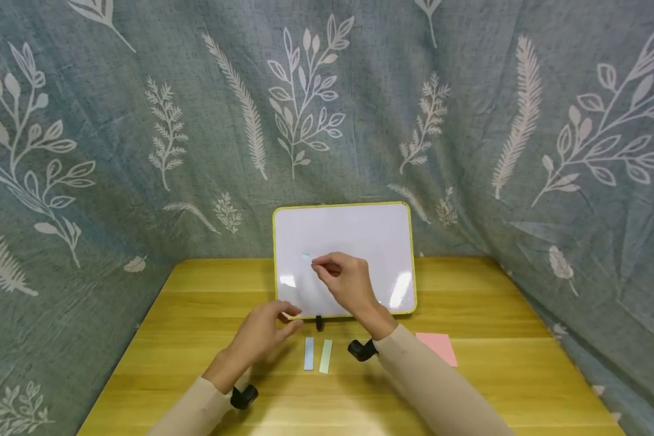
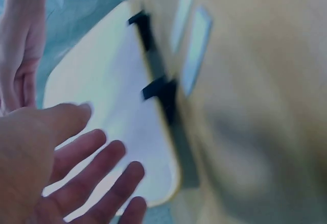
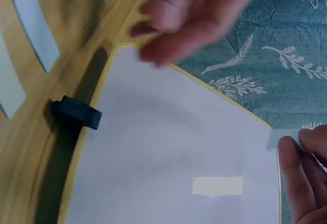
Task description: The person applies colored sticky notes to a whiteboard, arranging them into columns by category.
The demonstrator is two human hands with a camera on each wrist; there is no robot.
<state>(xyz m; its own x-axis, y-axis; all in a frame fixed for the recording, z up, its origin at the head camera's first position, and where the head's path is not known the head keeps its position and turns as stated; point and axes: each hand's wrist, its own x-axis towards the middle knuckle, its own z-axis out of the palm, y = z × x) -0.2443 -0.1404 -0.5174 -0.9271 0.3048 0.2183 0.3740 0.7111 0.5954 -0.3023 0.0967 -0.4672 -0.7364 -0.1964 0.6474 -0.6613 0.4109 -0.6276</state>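
Note:
A whiteboard (image 1: 360,242) with a yellow rim stands propped at the back of the table. My right hand (image 1: 346,278) is in front of it, thumb and fingertips pinching a small pale blue-green paper slip (image 3: 277,138). In the head view, the slip's free end points left over the board's face. My left hand (image 1: 261,330) is by the board's lower left corner, its fingers spread and loosely bent, holding nothing. Between the hands on the table lie a narrow blue paper strip (image 1: 309,353) and a narrow green paper strip (image 1: 326,356).
Black stand feet (image 3: 76,113) hold the board's lower edge. A pink square of note paper (image 1: 438,349) lies on the wooden table (image 1: 196,309), partly behind the right sleeve. A leaf-patterned grey-green cloth (image 1: 196,121) hangs behind and at both sides.

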